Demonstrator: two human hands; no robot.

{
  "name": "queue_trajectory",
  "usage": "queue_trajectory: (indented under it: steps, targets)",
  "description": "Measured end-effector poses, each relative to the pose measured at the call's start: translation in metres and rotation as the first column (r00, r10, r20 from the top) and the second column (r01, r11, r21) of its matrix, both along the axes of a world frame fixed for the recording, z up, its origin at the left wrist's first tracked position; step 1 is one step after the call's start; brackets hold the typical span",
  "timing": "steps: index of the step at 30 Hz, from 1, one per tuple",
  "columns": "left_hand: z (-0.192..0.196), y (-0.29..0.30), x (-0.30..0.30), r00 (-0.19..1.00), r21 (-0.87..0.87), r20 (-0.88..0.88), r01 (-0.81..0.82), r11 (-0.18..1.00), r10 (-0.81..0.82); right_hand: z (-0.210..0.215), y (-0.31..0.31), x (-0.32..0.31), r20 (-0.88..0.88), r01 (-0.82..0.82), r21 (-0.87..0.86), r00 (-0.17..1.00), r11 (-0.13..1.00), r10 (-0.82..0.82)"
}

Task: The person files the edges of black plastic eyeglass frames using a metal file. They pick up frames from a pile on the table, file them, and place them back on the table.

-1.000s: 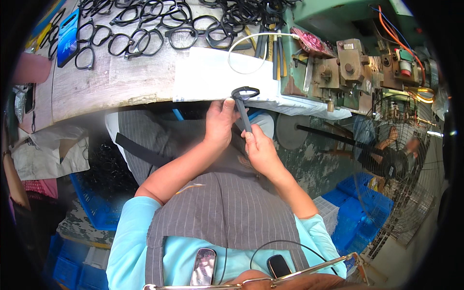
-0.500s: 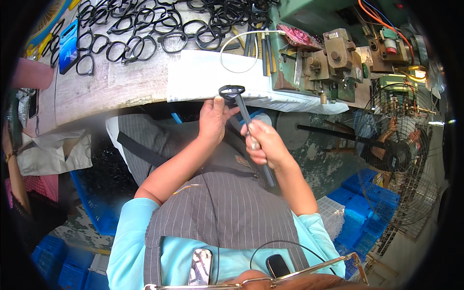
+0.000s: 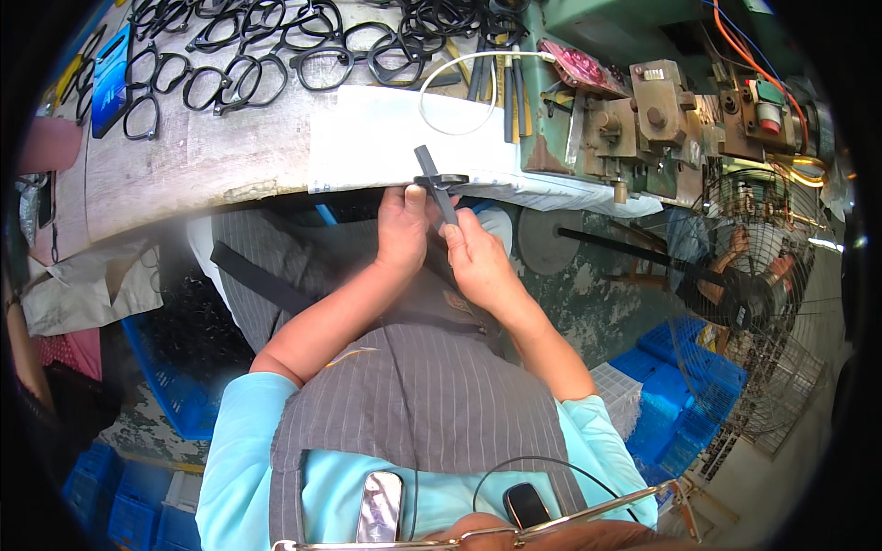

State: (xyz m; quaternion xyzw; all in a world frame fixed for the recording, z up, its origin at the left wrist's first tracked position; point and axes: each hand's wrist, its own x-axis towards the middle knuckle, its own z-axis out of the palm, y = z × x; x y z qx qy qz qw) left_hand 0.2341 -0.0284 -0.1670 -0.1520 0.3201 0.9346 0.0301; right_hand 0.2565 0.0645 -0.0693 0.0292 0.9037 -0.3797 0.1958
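Observation:
At the bench's near edge, my left hand [image 3: 401, 230] pinches a black eyeglass frame [image 3: 451, 179] between thumb and fingers. My right hand [image 3: 481, 262] is closed round the near end of a long, flat, dark grey file [image 3: 424, 160]. The file lies across the eyeglass frame, and its far end sticks out past it over the white sheet [image 3: 367, 138]. Part of the eyeglass frame is hidden by the file and my left fingers, so I cannot tell exactly where the two touch.
Many black eyeglass frames [image 3: 322, 66] lie across the back of the bench. Several files [image 3: 508, 96] rest beside a green machine [image 3: 551, 147] on the right. A white cable [image 3: 423, 106] loops over the sheet. A black fan [image 3: 763, 298] stands at right, near blue baskets [image 3: 675, 386].
My right hand has moved up and to the left, closer to my left hand. The file has slid forward, its far end now well beyond the eyeglass frame. My left hand keeps its hold.

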Motion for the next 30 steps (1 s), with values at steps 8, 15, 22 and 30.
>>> queue_trajectory:
  steps: [8, 15, 22, 30]
  targets:
    - [-0.009, 0.002, -0.001, 0.999, 0.004, -0.029, -0.014, 1.0, 0.015, 0.01, 0.004, 0.006, 0.247, 0.024, 0.006, 0.969, 1.0, -0.025]
    - [-0.009, -0.005, -0.003, 0.997, 0.013, -0.058, 0.048, 0.999, -0.047, 0.0, 0.006, 0.003, 0.116, 0.063, -0.005, 0.991, 0.998, -0.062]
    - [-0.012, -0.004, 0.001, 0.998, -0.054, -0.012, 0.053, 0.997, -0.054, -0.013, -0.002, 0.0, -0.032, 0.012, 0.005, 0.999, 1.0, -0.012]
    - [-0.018, -0.01, -0.002, 0.997, 0.022, -0.047, 0.064, 0.998, -0.063, -0.009, 0.004, -0.015, -0.066, 0.119, -0.094, 0.99, 0.988, -0.126]
